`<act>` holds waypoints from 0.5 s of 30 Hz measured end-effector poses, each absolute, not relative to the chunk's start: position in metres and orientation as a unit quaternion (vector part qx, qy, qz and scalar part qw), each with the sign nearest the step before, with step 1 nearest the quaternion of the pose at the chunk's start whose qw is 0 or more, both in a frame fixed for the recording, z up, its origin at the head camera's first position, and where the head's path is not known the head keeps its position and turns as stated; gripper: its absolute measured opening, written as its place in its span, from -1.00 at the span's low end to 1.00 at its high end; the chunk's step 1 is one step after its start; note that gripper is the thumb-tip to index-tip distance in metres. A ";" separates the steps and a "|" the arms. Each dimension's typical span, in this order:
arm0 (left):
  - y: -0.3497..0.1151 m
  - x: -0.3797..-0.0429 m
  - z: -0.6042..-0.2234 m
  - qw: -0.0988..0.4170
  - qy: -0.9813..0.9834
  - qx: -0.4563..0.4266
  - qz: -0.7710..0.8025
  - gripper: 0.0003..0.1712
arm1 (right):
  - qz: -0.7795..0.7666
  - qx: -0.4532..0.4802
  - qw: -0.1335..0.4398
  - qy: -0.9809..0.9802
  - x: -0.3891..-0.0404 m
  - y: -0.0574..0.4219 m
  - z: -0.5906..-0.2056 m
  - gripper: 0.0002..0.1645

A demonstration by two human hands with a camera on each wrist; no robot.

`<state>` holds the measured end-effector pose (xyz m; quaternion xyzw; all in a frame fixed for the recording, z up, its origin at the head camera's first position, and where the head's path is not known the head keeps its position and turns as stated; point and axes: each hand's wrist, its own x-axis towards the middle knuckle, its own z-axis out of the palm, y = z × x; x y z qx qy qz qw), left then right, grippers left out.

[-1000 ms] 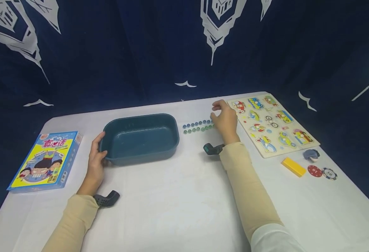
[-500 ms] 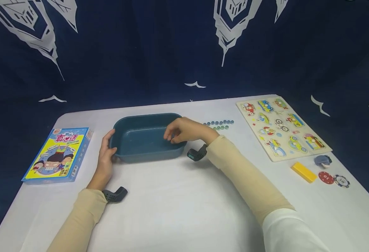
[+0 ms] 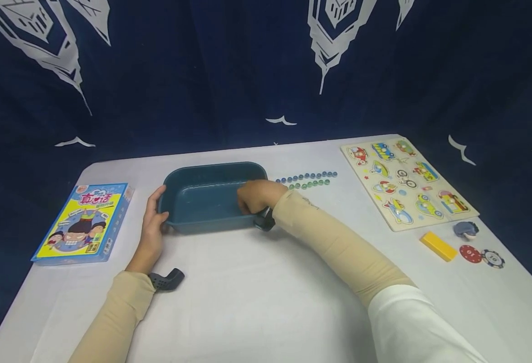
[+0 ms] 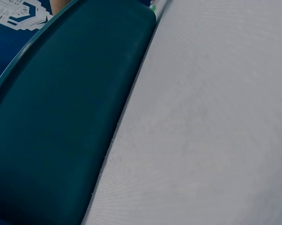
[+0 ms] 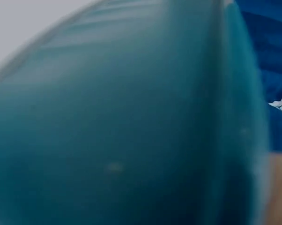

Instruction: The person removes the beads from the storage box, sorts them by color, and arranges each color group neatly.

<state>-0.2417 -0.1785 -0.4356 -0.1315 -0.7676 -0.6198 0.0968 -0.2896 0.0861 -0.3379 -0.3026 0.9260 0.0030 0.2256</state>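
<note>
A dark teal plastic basin (image 3: 211,225) stands on the white table in the head view. Its left end is held by my left hand (image 3: 150,237), with fingertips at the rim and the thumb at the near corner. Over the right end, my right hand (image 3: 260,195) reaches down inside the basin. The fingers of that hand point downward and are mostly hidden, so I cannot tell whether they hold anything. Right of the basin lie a row of blue glass marbles (image 3: 306,176) and a nearer row of green marbles (image 3: 310,184). Both wrist views are mostly filled by the basin's wall.
A boxed card game (image 3: 81,222) lies at the left. To the right are a wooden peg puzzle board (image 3: 406,181), a yellow block (image 3: 438,246), a small blue-grey figure (image 3: 465,230), a red chip (image 3: 470,254) and a black-and-white chip (image 3: 493,258). A dark blue curtain (image 3: 202,80) hangs behind.
My right hand has moved left from the far right end of the marble rows, then down into the basin. My left hand keeps hold of the basin. The head view has shifted slightly.
</note>
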 end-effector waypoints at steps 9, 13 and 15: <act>-0.179 -0.242 -0.436 0.097 -0.767 -0.130 -0.621 -0.16 | -0.126 -0.338 0.216 0.907 -0.298 0.100 -0.339 -0.72; -0.177 -0.241 -0.435 0.097 -0.770 -0.129 -0.617 -0.15 | -0.291 -0.355 0.161 0.874 -0.296 0.124 -0.339 -0.88; -0.177 -0.241 -0.435 0.098 -0.772 -0.127 -0.615 -0.15 | -0.361 -0.351 0.131 0.854 -0.291 0.137 -0.340 -0.88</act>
